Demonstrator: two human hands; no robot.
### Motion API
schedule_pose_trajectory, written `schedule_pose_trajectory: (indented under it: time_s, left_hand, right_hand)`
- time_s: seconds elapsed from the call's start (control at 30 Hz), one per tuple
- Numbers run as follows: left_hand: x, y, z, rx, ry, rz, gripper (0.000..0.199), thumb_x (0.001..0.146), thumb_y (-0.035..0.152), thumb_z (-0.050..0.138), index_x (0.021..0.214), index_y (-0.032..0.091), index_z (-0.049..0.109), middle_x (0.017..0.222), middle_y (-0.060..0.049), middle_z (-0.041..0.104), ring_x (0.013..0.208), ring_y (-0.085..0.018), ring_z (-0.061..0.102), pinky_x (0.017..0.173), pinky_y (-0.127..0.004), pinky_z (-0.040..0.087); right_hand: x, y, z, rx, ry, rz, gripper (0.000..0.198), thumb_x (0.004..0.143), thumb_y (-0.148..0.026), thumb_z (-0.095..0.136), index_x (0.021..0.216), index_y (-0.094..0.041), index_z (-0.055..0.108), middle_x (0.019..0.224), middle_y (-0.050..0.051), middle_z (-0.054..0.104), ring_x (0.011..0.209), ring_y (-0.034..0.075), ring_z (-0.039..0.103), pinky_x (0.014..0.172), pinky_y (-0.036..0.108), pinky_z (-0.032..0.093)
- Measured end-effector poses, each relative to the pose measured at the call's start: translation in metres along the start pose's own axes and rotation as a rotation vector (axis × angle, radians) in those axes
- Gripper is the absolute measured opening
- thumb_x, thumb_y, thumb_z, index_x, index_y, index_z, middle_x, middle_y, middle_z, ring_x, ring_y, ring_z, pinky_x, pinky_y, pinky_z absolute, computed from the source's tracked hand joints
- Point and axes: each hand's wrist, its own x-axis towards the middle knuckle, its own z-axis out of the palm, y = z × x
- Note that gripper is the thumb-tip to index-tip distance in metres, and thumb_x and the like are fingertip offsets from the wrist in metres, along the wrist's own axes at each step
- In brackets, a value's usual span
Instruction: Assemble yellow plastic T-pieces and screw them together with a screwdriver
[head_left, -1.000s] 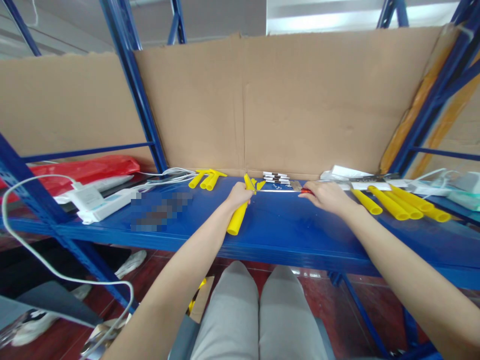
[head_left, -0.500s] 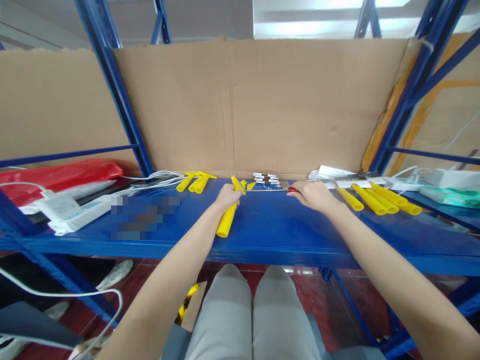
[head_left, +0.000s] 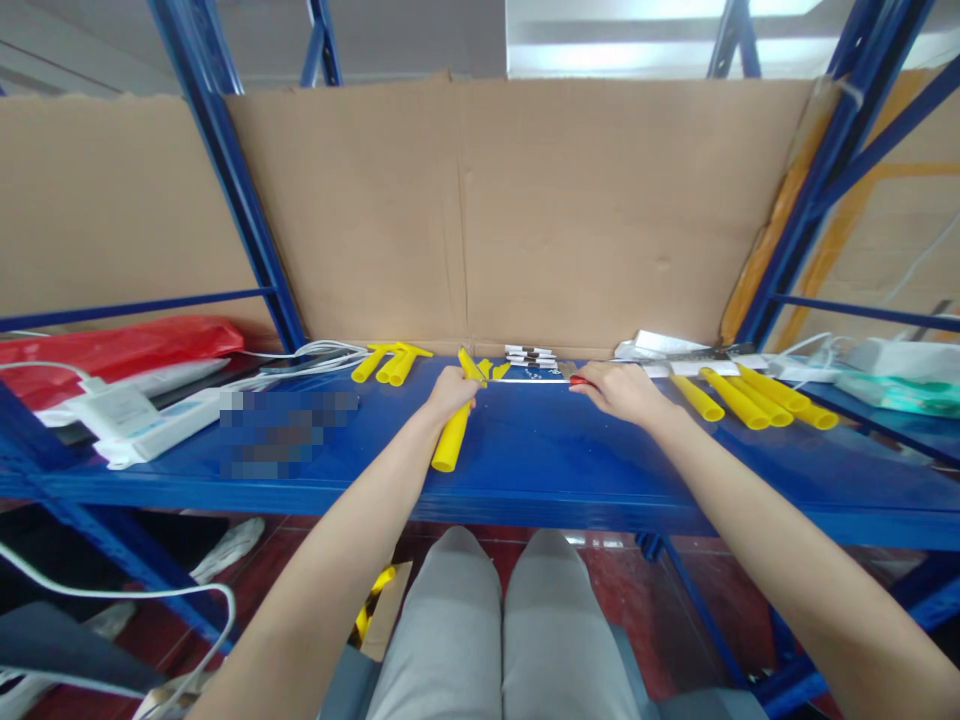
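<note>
My left hand (head_left: 452,393) is closed round a yellow plastic tube (head_left: 448,446), whose near end slants toward the shelf's front edge. My right hand (head_left: 621,390) grips a red-handled tool (head_left: 577,380). Its long, thin metal shaft or blade (head_left: 529,381) reaches left to the tube just beside my left fingers. Whether the metal touches or enters the tube I cannot tell. Behind the metal lie small yellow pieces (head_left: 498,370) and a little stack of white-and-dark strips (head_left: 531,357).
Yellow T-shaped pieces (head_left: 400,365) lie back left, and several yellow tubes (head_left: 739,399) lie on the right. A white power strip (head_left: 161,430), cables and a red bag (head_left: 150,345) occupy the left end. Cardboard (head_left: 585,210) closes off the back of the blue shelf (head_left: 570,470).
My right hand and the red handle have shifted slightly left. The metal shows brighter and wider than before. My left hand keeps its hold on the tube.
</note>
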Motion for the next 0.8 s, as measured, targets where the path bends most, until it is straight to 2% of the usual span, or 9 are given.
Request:
schedule_pose_trajectory:
  time_s: [0.1,0.2,0.33,0.47,0.6,0.73,0.8]
  left_hand:
    - [0.0008,-0.0009,-0.0003,0.002,0.003,-0.002,0.029,0.079,0.005,0.054,0.053,0.017,0.052,0.037,0.003,0.048,0.036,-0.012,0.049,0.043,-0.021,0.037]
    - [0.0007,-0.0004,-0.0006,-0.007,-0.003,-0.011,0.029,0.079,0.005,0.055,0.053,0.017,0.052,0.037,0.003,0.048,0.036,-0.012,0.049,0.044,-0.021,0.038]
    - [0.0012,-0.0002,-0.0004,-0.031,-0.002,-0.007,0.024,0.079,0.007,0.057,0.057,0.016,0.054,0.038,0.002,0.048,0.037,-0.012,0.049,0.045,-0.022,0.039]
    - [0.0032,-0.0016,0.0005,-0.048,-0.013,-0.022,0.019,0.079,0.008,0.058,0.061,0.015,0.057,0.039,0.003,0.048,0.036,-0.012,0.048,0.045,-0.022,0.039]
    - [0.0032,-0.0015,0.0011,-0.057,-0.011,-0.044,0.015,0.078,0.007,0.057,0.065,0.013,0.059,0.039,0.003,0.047,0.035,-0.011,0.046,0.043,-0.022,0.038]
    - [0.0011,-0.0003,0.0016,-0.080,-0.021,-0.057,0.013,0.079,0.007,0.058,0.067,0.013,0.059,0.038,0.004,0.046,0.034,-0.011,0.045,0.041,-0.021,0.036]
    - [0.0009,-0.0005,0.0017,-0.084,-0.020,-0.055,0.013,0.079,0.007,0.058,0.068,0.013,0.059,0.038,0.004,0.046,0.033,-0.011,0.045,0.041,-0.021,0.037]
  right_hand:
    - [-0.0004,-0.0011,0.0003,0.018,-0.021,0.023,0.026,0.097,-0.038,0.048,0.107,-0.017,0.060,0.101,0.012,0.074,0.087,0.024,0.068,0.066,0.029,0.039]
    - [-0.0006,-0.0013,-0.0014,-0.022,-0.016,0.018,0.022,0.097,-0.030,0.046,0.107,-0.017,0.060,0.097,0.013,0.073,0.085,0.024,0.068,0.064,0.028,0.038]
    - [-0.0004,0.0008,-0.0023,-0.042,0.030,-0.016,0.028,0.099,-0.032,0.041,0.104,-0.016,0.063,0.097,0.015,0.073,0.091,0.025,0.067,0.068,0.030,0.039]
    - [-0.0004,0.0007,-0.0016,0.006,-0.042,0.031,0.032,0.100,-0.037,0.040,0.105,-0.017,0.064,0.104,0.013,0.074,0.091,0.025,0.069,0.069,0.030,0.040]
    - [-0.0009,-0.0018,-0.0021,0.022,-0.090,0.042,0.026,0.097,-0.036,0.048,0.109,-0.017,0.061,0.103,0.012,0.074,0.087,0.025,0.069,0.066,0.029,0.039]
    - [-0.0010,-0.0004,-0.0012,-0.027,-0.045,0.045,0.023,0.096,-0.029,0.046,0.109,-0.017,0.061,0.098,0.013,0.074,0.087,0.024,0.068,0.065,0.028,0.038]
    - [-0.0007,0.0009,0.0000,-0.024,-0.015,0.024,0.027,0.098,-0.031,0.042,0.108,-0.017,0.063,0.099,0.013,0.074,0.091,0.025,0.068,0.067,0.029,0.040]
